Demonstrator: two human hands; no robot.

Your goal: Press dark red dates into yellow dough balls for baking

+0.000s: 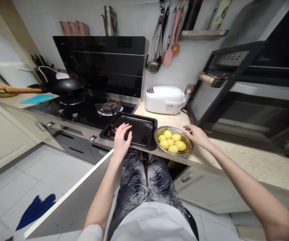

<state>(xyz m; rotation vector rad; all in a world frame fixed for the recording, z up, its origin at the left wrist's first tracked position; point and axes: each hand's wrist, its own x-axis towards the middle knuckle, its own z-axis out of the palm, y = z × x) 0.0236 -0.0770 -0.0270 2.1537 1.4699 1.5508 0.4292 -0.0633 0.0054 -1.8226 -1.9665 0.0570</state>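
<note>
My left hand (122, 138) hovers over the front left part of a black baking tray (141, 130), fingers apart and holding nothing. Small dark red pieces (112, 130), too blurred to name, lie at the tray's left end, partly behind that hand. Right of the tray stands a round metal bowl (190, 148) with several yellow lemons (176, 137) in it. At the bowl's right rim is my right hand (197, 135), its thumb and fingers spread apart; whether they touch the rim I cannot tell.
Behind the bowl sits a white appliance (164, 99), plugged in. The gas burner (110, 107) and a black wok (66, 85) are on the hob to the left. An open cabinet door (79, 197) juts out by my left leg. A dark oven (255, 117) stands right.
</note>
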